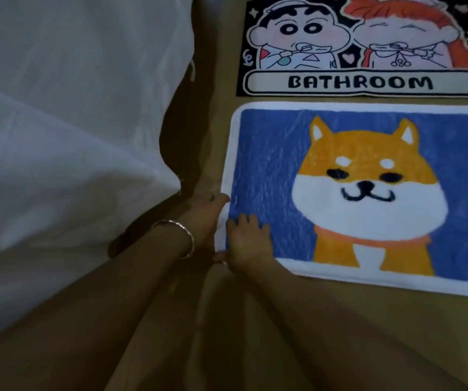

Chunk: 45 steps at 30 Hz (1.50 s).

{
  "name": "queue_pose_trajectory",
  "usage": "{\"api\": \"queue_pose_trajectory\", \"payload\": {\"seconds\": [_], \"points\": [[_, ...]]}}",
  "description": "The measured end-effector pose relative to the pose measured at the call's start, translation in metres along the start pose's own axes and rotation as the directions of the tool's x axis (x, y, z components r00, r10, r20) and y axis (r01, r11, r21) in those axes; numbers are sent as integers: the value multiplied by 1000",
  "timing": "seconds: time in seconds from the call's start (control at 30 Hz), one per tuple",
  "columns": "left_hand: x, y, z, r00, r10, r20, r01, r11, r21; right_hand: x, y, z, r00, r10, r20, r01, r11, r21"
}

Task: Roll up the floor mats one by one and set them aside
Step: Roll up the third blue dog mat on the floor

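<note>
R1: Forearms (148, 306) reach low across the floor (255, 348). Progress?

R2: Nothing rolled yet. Dog mat (368, 193) lies flat; BATHROOM mat (362, 83) lies flat just beyond it, not touching. Judgement: first roll only starting, both mats left.

R1: Hands?

R2: Both at the dog mat's left short edge. Right hand (248, 241) on the near corner, fingers curled on top, thumb at the border, pinching it. Left hand (204, 215): fingertips touch the border farther along; grip cannot be told.
</note>
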<state>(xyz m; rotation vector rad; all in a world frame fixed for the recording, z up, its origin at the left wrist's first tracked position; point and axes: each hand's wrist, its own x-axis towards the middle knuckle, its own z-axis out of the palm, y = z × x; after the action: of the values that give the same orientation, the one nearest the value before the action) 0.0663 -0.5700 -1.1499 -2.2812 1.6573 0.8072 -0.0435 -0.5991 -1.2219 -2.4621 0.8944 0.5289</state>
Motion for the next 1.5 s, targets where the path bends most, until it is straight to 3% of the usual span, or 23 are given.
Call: {"api": "queue_pose_trajectory", "payload": {"seconds": [0.17,0.3,0.43,0.53,0.7,0.9,1.07,1.17,1.23,1.3,1.4,1.5], "points": [[5,-5,11,1000,-2,8,2,999,51,1,-15,6,1000,-1,22,3,997,-74],[4,1,20,998,-21,64,11,987,158,-7,-12,3,996,-92,-15,89,987,-133],[9,17,23,999,16,48,-26,976,215,-21,10,1,954,-79,288,162,948,-275],[14,35,29,997,63,37,-70,967,246,-40,32,-3,921,7,390,134,932,-335],[28,89,50,976,208,65,-218,948,233,-78,95,-3,828,235,509,-25,923,-385],[49,164,74,880,458,123,-472,820,323,-150,192,0,618,505,603,-279,857,-433],[61,224,86,810,551,203,-583,719,377,-210,270,3,510,690,514,-503,724,-472],[65,253,97,788,559,258,-614,678,404,-246,306,6,437,789,432,-591,614,-523],[67,266,103,783,550,289,-621,672,403,-256,318,8,409,802,436,-617,595,-516],[68,276,106,786,526,324,-618,675,403,-253,321,8,440,771,460,-626,631,-459],[65,281,102,792,484,372,-607,689,396,-229,315,0,601,694,397,-680,705,-204],[65,287,90,782,494,380,-622,664,416,-190,306,-12,740,574,350,-614,789,4]]}}
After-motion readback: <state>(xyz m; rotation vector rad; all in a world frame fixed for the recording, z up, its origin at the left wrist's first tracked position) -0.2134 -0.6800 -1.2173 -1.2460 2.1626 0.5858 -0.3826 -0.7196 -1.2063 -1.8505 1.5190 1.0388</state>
